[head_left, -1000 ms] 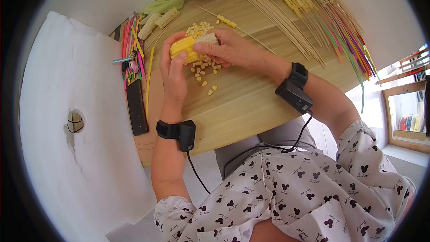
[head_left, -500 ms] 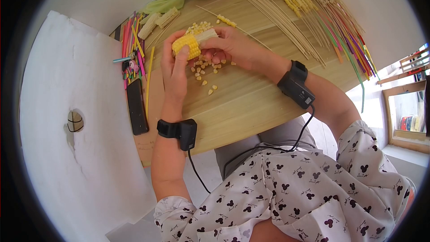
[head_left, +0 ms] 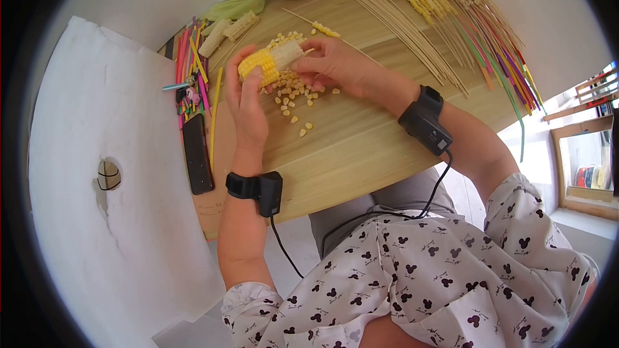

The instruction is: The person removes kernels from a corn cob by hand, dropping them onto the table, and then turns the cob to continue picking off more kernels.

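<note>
Corn cob (head_left: 260, 64): I see it above the wood-grain surface (head_left: 335, 148), left of centre, bumpy yellow on its left, stripped and rough on its right.
Left hand (head_left: 248, 108): grip closed around the yellow part.
Right hand (head_left: 345, 67): fingers curled beside the bare end; I can't tell what they hold.
Kernels (head_left: 286, 84): loose, wedge-shaped.
Cardboard (head_left: 223, 142): brown, left; faint writing I can't read.
</note>
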A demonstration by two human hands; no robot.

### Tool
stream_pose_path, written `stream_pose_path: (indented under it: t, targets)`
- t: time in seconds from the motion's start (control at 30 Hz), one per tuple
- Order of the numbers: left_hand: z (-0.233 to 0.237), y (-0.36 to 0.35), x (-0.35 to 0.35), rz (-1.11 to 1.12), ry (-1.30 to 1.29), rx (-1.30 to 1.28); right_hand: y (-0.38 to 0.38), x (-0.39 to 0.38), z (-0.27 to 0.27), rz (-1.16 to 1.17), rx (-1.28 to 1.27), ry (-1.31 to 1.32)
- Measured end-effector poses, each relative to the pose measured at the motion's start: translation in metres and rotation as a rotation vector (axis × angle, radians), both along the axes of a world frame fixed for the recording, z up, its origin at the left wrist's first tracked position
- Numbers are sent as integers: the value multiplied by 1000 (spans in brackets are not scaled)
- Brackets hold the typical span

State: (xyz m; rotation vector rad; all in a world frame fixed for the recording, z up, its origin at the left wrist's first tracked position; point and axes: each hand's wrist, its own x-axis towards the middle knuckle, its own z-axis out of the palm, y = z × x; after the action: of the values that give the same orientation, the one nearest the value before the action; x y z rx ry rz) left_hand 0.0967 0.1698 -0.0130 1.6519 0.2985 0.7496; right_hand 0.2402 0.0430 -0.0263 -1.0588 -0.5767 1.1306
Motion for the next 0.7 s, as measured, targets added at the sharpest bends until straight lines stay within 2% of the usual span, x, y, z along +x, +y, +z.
stream_pose_path:
  t: [0.03,0.13,0.33,0.47,0.53,0.63,0.7]
  targets:
    - [0,0,0,14,3,-17,-1,-1,2,-53,-64,-132]
    - [0,1,0,28,18,-25,-1,-1,-1,-59,-59,-244]
    - [-2,4,0,4,48,-59,-1,-6,0,-88,66,-254]
    - [0,1,-1,-14,68,-30,-4,-5,6,-55,49,-251]
    - [2,-5,-1,-12,72,14,-8,-7,16,20,-38,-349]
    - [4,-7,-2,-37,70,35,-4,-7,7,68,-39,-416]
    - [4,-6,-2,-61,64,12,-3,-9,4,20,23,-499]
